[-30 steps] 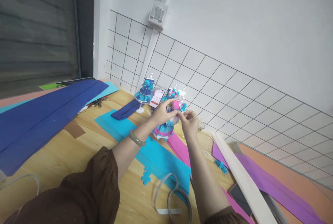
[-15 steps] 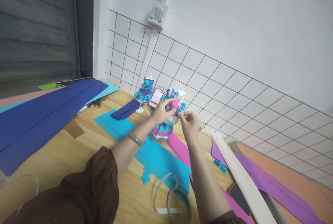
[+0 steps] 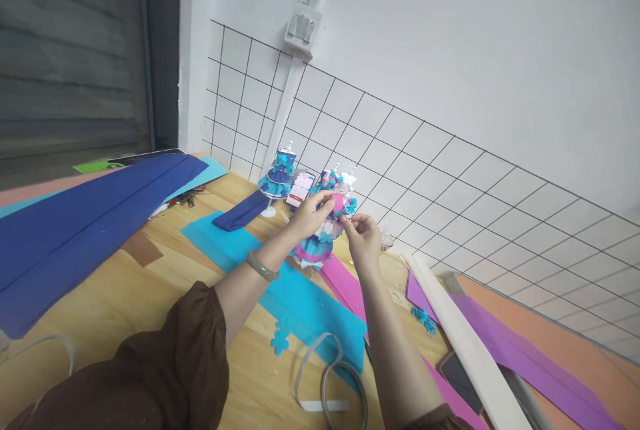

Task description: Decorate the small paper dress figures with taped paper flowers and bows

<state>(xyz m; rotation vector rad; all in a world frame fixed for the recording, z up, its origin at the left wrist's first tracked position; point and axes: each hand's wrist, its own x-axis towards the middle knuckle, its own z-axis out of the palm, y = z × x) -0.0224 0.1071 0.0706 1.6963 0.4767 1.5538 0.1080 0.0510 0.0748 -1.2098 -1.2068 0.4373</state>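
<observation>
A miniature dress [image 3: 327, 227] with a pink bodice, blue flowers and a layered skirt stands on a small dress form at the table's far side. My left hand [image 3: 314, 215] is closed on its bodice from the left, the thumb lying near the pink part. At the dress's right side, just under a blue flower [image 3: 352, 206], my right hand [image 3: 365, 238] is pinched; what lies between its fingertips is too small to make out. Close behind are more dress forms [image 3: 345, 180], partly hidden. Another blue miniature dress [image 3: 277, 180] stands to the left, beside a lit phone [image 3: 301, 189].
Blue crepe paper [image 3: 310, 290] crosses the wooden table [image 3: 165, 270]. Navy fabric [image 3: 100, 223] covers the left. Blue flower cutouts [image 3: 281, 337], a white ribbon [image 3: 313, 406] and a ring-shaped roll [image 3: 326, 400] lie in front. A white roll [image 3: 460, 343] and purple paper [image 3: 530, 350] are right. A wire grid [image 3: 395, 143] lines the wall.
My left thumb has shifted slightly up along the pink bodice. The right hand's fingers have moved a little, still at the dress's right side. Everything else looks the same.
</observation>
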